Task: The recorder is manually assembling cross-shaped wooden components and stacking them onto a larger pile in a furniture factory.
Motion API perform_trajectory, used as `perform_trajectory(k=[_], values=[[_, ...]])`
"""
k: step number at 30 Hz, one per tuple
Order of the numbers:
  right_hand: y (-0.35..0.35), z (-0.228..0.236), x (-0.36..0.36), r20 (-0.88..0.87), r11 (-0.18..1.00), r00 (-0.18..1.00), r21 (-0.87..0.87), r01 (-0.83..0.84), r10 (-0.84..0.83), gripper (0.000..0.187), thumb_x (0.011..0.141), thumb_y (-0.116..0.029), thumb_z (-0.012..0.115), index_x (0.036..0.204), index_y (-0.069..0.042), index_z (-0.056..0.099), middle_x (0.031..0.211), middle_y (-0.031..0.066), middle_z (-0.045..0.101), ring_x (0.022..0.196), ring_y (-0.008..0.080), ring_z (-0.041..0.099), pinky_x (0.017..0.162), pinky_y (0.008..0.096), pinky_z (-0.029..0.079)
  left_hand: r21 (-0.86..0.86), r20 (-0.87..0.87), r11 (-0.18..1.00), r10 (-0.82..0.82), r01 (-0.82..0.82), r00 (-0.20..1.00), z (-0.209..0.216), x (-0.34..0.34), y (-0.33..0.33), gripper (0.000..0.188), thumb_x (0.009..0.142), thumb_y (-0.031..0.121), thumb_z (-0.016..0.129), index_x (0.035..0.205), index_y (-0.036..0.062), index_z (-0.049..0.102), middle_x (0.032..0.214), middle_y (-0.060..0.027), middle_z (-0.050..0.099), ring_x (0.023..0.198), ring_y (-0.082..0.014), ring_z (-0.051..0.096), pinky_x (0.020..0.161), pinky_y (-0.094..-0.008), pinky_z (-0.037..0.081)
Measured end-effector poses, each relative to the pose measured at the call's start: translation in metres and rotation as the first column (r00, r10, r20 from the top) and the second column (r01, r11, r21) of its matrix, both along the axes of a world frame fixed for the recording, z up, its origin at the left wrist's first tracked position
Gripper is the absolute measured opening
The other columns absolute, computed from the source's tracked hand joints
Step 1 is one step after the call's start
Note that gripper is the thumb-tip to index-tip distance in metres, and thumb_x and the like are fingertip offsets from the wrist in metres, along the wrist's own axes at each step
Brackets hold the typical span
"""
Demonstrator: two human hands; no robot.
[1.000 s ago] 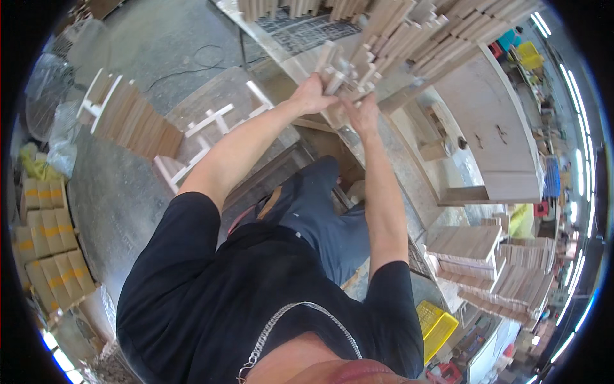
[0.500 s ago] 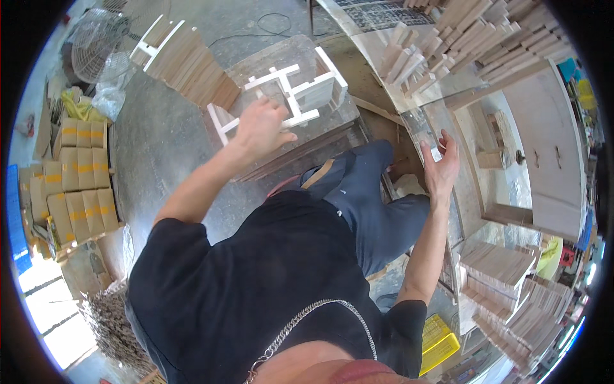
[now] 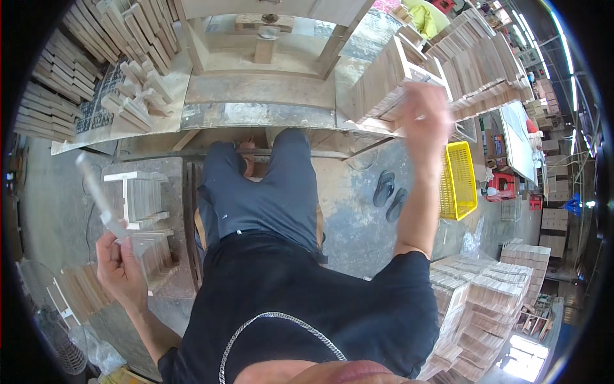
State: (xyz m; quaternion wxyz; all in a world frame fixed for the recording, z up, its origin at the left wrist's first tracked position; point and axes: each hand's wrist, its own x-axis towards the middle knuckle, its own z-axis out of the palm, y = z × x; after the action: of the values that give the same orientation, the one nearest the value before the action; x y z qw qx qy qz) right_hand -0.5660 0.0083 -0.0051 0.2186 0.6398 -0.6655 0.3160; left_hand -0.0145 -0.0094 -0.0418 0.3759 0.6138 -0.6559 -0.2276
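Where the floor lies to the person's left, beside stacks of small slatted wooden frames, the left hand is raised with its fingers clamped on the lower end of a thin pale wooden strip, which slants up and away from it. Ahead, loose wooden blocks are heaped at the workbench's left corner. At the bench's right edge, the blurred right hand is lifted before stacked wooden slats; whether its fingers are apart or together cannot be told. A yellow crate sits on the floor beyond.
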Motion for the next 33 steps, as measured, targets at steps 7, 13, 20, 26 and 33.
perform_trajectory(k=[7, 13, 20, 26, 33], values=[[0.005, 0.034, -0.177, 0.106, 0.867, 0.964, 0.470, 0.168, -0.244, 0.033, 0.083, -0.017, 0.075, 0.115, -0.007, 0.074, 0.121, 0.0093, 0.070, 0.094, 0.0279, 0.064, 0.086, 0.0390, 0.053, 0.158, -0.414, 0.863, -0.383, 0.480, 0.826, -0.017, -0.074, -0.049, 0.019, 0.100, 0.000, 0.059, 0.118, -0.0042, 0.059, 0.104, -0.0119, 0.074, 0.074, -0.0053, 0.063, 0.068, -0.0206, 0.049], [-0.004, 0.036, -0.190, 0.073, 0.844, 0.971, 0.512, 0.159, -0.227, 0.031, 0.084, -0.024, 0.079, 0.109, -0.006, 0.075, 0.129, 0.0076, 0.067, 0.095, 0.0265, 0.063, 0.087, 0.0384, 0.052, 0.090, -0.359, 0.900, -0.369, 0.426, 0.857, -0.022, -0.102, -0.070, 0.019, 0.102, 0.009, 0.063, 0.116, -0.0036, 0.063, 0.098, -0.0084, 0.075, 0.074, -0.0036, 0.061, 0.067, -0.0191, 0.048], [0.037, 0.055, -0.062, 0.134, 0.957, 0.962, 0.201, 0.209, -0.238, 0.021, 0.088, -0.020, 0.076, 0.104, -0.005, 0.074, 0.110, 0.0124, 0.069, 0.097, 0.0242, 0.064, 0.088, 0.0381, 0.051, -0.431, -0.469, 0.900, -0.292, 0.073, 0.834, -0.027, -0.085, -0.076, 0.017, 0.106, 0.006, 0.052, 0.118, -0.0024, 0.059, 0.108, -0.0150, 0.073, 0.068, -0.0062, 0.058, 0.058, -0.0208, 0.046], [0.029, -0.011, 0.078, 0.785, 0.895, 0.620, 0.277, -0.350, 0.000, 0.015, 0.090, -0.009, 0.071, 0.101, 0.002, 0.069, 0.098, 0.0061, 0.067, 0.093, 0.0129, 0.062, 0.084, 0.0304, 0.050, -0.586, 0.123, 0.671, -0.480, 0.454, 0.869, -0.021, -0.088, -0.042, 0.035, 0.096, 0.026, 0.069, 0.114, -0.0033, 0.062, 0.101, -0.0176, 0.074, 0.074, -0.0269, 0.071, 0.063, -0.0322, 0.056], [-0.008, -0.095, 0.147, 0.998, 0.766, 0.030, -0.021, -0.643, 0.053, 0.022, 0.095, -0.004, 0.069, 0.116, 0.001, 0.065, 0.102, 0.0052, 0.071, 0.092, 0.0113, 0.064, 0.083, 0.0276, 0.051, -0.736, 0.089, 0.470, -0.647, 0.487, 0.757, -0.046, -0.170, -0.069, 0.027, 0.089, 0.013, 0.072, 0.113, 0.0028, 0.066, 0.098, -0.0125, 0.074, 0.074, -0.0285, 0.073, 0.061, -0.0349, 0.057]])
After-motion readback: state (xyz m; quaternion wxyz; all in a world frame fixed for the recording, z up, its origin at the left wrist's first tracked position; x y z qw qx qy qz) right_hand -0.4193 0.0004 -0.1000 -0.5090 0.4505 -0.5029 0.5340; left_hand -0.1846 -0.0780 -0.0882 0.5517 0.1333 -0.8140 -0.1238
